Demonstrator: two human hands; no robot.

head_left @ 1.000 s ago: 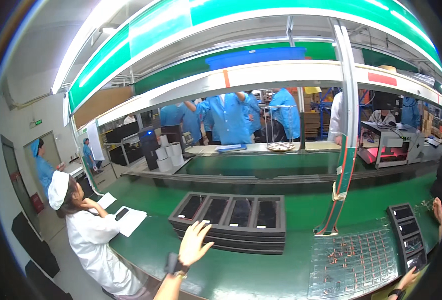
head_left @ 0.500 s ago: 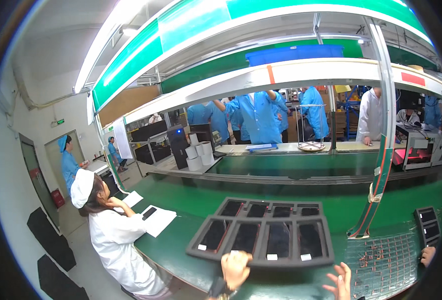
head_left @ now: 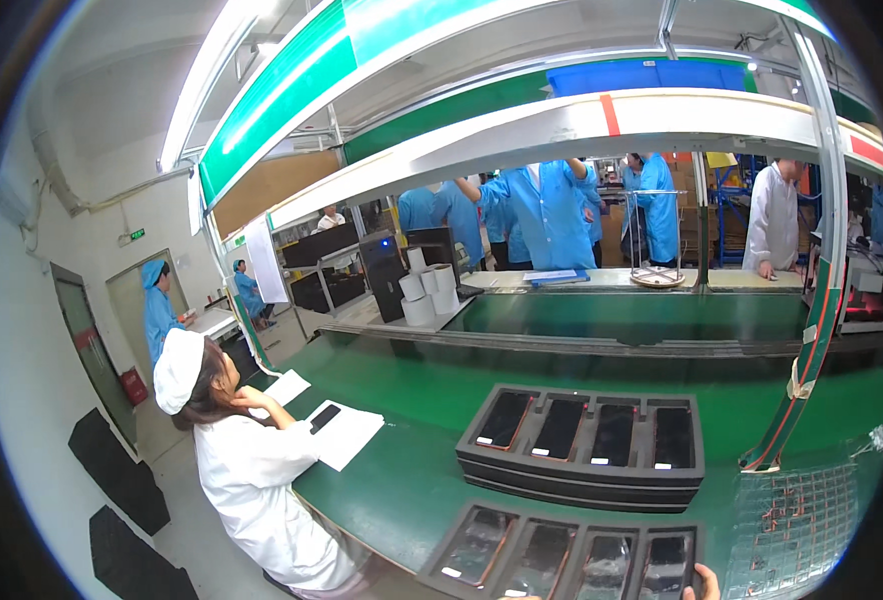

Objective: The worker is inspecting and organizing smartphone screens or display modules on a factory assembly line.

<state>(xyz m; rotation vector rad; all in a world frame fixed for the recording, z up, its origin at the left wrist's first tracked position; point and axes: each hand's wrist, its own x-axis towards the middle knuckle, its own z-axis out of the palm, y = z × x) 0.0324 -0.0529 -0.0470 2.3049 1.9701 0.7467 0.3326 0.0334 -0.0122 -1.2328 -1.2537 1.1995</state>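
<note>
A black foam tray [head_left: 522, 514] holds a row of several dark phone-like panels, some with glossy, rumpled-looking surfaces and small white labels. It sits at the bottom of the view, close to me. My right hand [head_left: 704, 584] grips its right edge, the thumb and fingers partly cut off by the frame. Just a sliver of my left hand [head_left: 519, 597] shows at the tray's near edge, its fingers closed there. Behind lies a stack of black foam trays [head_left: 582, 477], its top one carrying several dark panels [head_left: 559, 428] with white labels.
The green bench [head_left: 392, 490] carries papers [head_left: 347, 440] with a dark phone on them. A person in white [head_left: 252, 480] sits at the left. A metal post [head_left: 797, 390] rises beside a wire-patterned mat [head_left: 797, 530]. White rolls [head_left: 427, 295] stand farther back.
The near tray has come toward me, away from the trays behind. My right hand, open before, now grips its edge. The view has shifted left; the hand and tray at far right are gone.
</note>
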